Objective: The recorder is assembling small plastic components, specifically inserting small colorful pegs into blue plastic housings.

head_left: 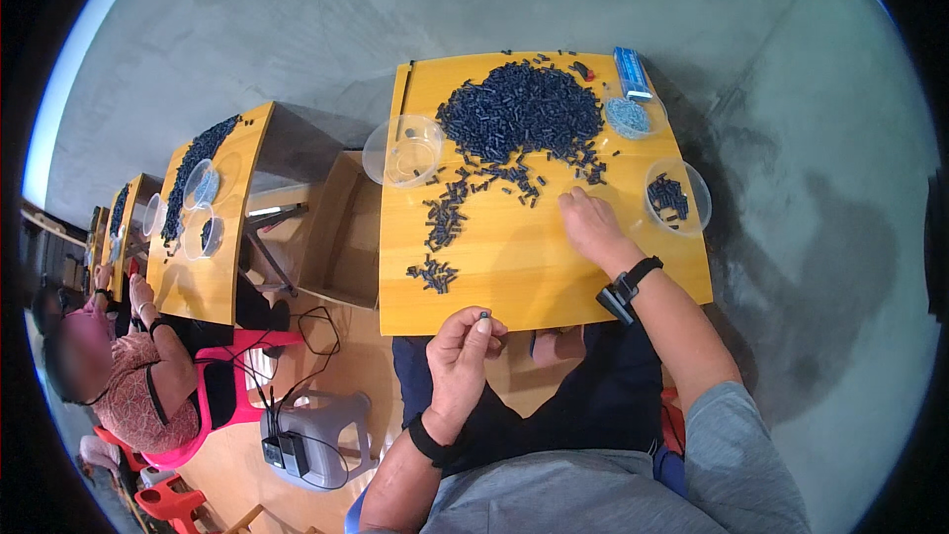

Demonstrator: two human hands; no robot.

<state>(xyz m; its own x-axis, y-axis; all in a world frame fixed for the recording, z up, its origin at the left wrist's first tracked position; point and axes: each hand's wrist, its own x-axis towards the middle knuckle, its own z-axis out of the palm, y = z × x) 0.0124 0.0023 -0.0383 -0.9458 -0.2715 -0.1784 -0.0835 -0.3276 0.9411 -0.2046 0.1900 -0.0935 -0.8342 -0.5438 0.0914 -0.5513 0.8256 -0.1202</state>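
Note:
At the near edge of the yellow table (534,297), my left hand (462,361) is closed, pinching a small dark cylindrical piece (484,315) between thumb and fingertips. My right hand (591,222) rests low over the tabletop with its fingers drawn together; whether anything is in them is hidden. Beyond it spreads a large pile of short dark cylindrical pieces (519,109). A looser trail of the same pieces (445,222) runs toward the near left. Right of my right hand stands a clear round tub (703,200) holding some dark pieces.
A clear tub (379,151) overhangs the table's left edge. At the far right are a tub of light-blue bits (628,117) and a blue box (632,72). Left are a cardboard box (341,237), a grey stool (321,440) with cables, and another person (148,386) at a similar table.

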